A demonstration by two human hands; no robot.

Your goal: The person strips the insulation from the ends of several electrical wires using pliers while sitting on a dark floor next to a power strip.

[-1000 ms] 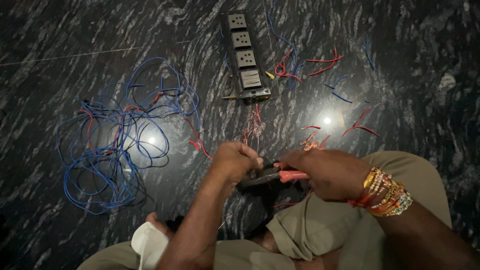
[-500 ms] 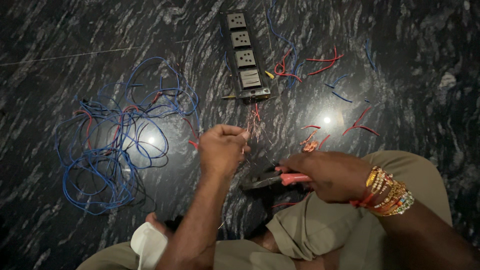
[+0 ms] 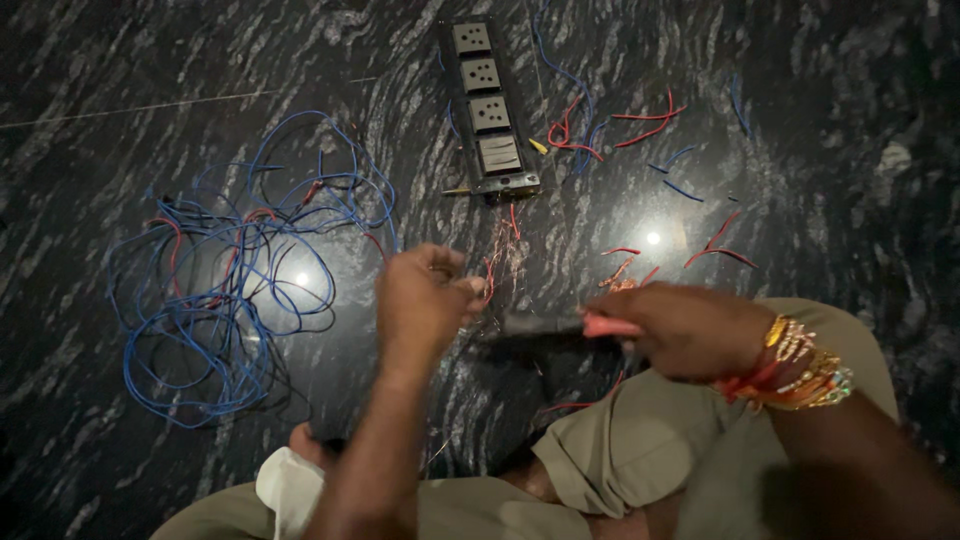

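Head view shows the left hand (image 3: 425, 300) lifted away from the pliers (image 3: 560, 324), now pinching a red wire (image 3: 492, 275) below the socket strip (image 3: 488, 105), right hand (image 3: 685, 330) gripping pliers.

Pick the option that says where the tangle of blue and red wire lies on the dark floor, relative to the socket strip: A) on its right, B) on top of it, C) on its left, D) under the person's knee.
C: the wire tangle sprawls on the dark floor well left of the socket strip, apart from it.
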